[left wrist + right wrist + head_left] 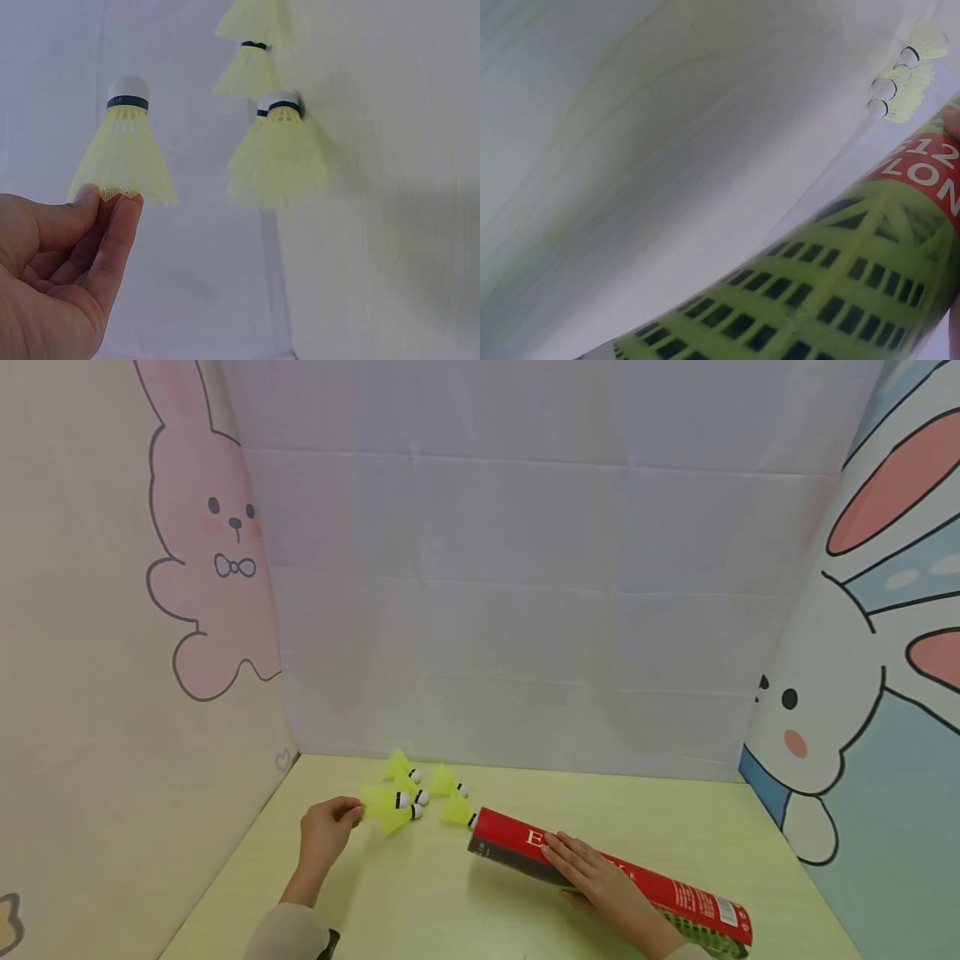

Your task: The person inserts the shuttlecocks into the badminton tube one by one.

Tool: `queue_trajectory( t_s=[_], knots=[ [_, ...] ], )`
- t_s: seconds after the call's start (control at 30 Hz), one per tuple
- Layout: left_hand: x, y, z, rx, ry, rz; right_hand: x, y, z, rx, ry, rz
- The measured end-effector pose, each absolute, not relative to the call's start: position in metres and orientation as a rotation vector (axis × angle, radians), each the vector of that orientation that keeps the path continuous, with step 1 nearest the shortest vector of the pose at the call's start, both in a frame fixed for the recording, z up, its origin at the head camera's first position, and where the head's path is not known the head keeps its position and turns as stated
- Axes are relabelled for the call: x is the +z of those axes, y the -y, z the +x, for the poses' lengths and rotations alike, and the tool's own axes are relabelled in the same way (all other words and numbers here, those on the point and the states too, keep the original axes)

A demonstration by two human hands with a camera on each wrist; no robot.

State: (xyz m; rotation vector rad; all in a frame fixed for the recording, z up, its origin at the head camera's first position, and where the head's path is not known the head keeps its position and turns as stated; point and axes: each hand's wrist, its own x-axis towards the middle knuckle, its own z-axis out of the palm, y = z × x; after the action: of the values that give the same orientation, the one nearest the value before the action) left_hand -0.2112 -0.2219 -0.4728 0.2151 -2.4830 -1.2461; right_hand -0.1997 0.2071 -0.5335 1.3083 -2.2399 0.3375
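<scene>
My left hand [326, 835] pinches a yellow shuttlecock [124, 154] by the rim of its skirt, between thumb and fingers. In the left wrist view its white cork with a dark band points up, away from the fingers. My right hand [596, 887] grips a red and black shuttlecock tube [690, 900] round its middle, fingers over the top. The tube lies tilted, its far end toward the shuttlecocks. Its green-patterned side [810, 292] fills much of the right wrist view. What is inside the tube is hidden.
Several yellow shuttlecocks [401, 818] lie on the pale table [420, 893], near its back edge. Two of them, one shuttlecock [456, 810] partly behind the tube's end, lie apart to the right. A white sheet [517, 610] hangs behind; rabbit-printed sheets stand at both sides.
</scene>
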Motion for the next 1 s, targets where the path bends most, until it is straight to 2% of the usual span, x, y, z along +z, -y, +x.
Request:
queue_trajectory(
  t_s=[0.43, 1.0],
  knots=[
    [-0.46, 0.181, -0.207, -1.29, 2.484, 0.028, -0.533, -0.204, -0.202, 0.329, 2.236, 1.322],
    [-0.472, 0.148, -0.206, -1.384, 2.506, -0.167, -0.533, -0.2, -0.202, 0.349, 2.206, 1.345]
  ],
)
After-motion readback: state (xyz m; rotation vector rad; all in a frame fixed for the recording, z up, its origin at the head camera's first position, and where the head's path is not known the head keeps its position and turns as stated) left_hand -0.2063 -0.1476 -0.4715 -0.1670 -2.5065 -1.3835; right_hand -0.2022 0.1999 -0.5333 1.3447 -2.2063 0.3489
